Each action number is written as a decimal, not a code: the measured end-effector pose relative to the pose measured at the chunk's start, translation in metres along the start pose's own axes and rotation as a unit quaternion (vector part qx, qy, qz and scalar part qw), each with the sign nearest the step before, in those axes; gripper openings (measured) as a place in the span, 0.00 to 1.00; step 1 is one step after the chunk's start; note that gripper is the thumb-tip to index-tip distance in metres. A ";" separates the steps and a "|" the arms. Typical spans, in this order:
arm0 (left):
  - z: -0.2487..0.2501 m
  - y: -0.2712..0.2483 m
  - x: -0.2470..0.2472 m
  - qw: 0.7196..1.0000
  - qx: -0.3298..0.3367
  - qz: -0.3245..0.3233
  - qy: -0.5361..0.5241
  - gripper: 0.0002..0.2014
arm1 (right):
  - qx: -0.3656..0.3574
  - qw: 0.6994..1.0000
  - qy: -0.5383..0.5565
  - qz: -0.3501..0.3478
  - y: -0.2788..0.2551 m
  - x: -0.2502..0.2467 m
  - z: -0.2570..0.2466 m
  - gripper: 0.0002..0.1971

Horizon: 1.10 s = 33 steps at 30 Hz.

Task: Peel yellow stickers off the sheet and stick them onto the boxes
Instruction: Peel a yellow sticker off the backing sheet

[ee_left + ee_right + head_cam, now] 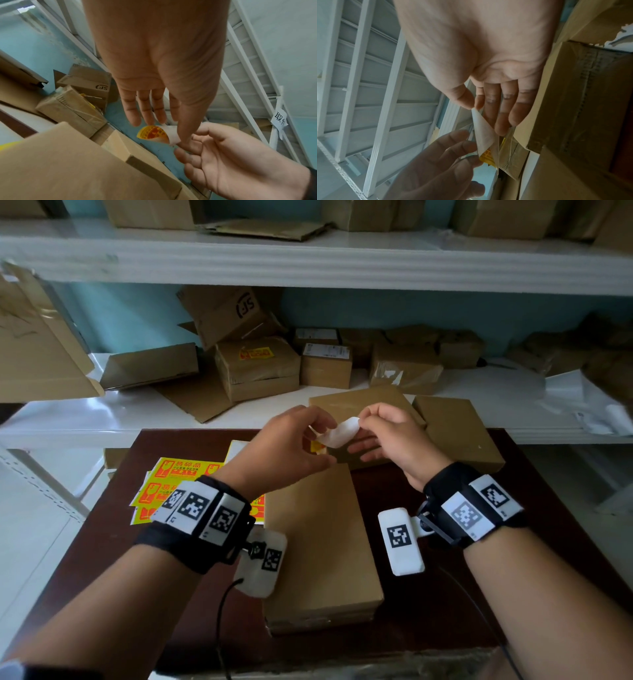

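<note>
Both hands are raised above the brown table (pixel 445 594) with one sticker between them. My left hand (pixel 322 436) pinches the yellow sticker (pixel 152 134) at its left end, the thumb against the paper. At the other end my right hand (pixel 363 419) pinches a corner of the white backing paper (pixel 340 433) between thumb and forefinger (pixel 475 107). The backing (pixel 483 132) curls away from the yellow sticker (pixel 488 155). Yellow sticker sheets (pixel 178 474) lie on the table's left side. A flat cardboard box (pixel 322 542) lies under my wrists.
Two more flat boxes (pixel 459 433) (pixel 359 405) lie at the table's far edge. Behind it a white shelf (pixel 102 412) carries several cardboard boxes, one (pixel 257 361) with a yellow sticker on top. Cables hang from both wrist cameras.
</note>
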<state>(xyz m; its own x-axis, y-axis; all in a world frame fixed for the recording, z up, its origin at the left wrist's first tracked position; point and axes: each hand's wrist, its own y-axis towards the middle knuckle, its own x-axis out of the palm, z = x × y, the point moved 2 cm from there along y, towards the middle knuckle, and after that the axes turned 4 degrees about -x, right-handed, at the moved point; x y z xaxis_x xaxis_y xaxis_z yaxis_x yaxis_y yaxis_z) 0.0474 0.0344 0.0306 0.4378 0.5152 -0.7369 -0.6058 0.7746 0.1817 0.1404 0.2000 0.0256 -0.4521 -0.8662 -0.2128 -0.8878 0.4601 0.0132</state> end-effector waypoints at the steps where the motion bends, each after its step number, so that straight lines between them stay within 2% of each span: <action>1: 0.001 0.000 0.001 1.000 0.003 0.003 0.003 0.23 | -0.003 1.000 0.005 -0.006 0.000 0.002 -0.001 0.06; 7: -0.001 0.000 0.000 0.999 0.015 0.030 0.009 0.21 | -0.020 0.999 0.011 -0.028 0.001 0.008 -0.004 0.04; 12: 0.004 0.000 -0.004 0.999 0.004 0.043 -0.025 0.19 | -0.038 0.999 -0.001 -0.030 -0.001 0.011 -0.006 0.15; 24: 0.013 -0.001 -0.008 0.994 0.008 0.094 -0.054 0.10 | -0.056 0.997 0.001 -0.062 -0.008 0.013 -0.012 0.21; 33: 0.012 0.000 -0.017 0.993 -0.022 0.117 0.003 0.02 | -0.059 0.992 -0.034 -0.102 -0.011 0.017 -0.009 0.09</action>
<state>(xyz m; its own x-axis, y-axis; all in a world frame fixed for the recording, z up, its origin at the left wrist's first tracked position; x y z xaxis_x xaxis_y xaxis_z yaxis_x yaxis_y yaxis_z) 0.0480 0.0296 0.0512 0.2775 0.6765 -0.6822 -0.7190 0.6172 0.3195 0.1417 0.1781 0.0308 -0.2591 -0.9216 -0.2890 -0.9658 0.2478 0.0758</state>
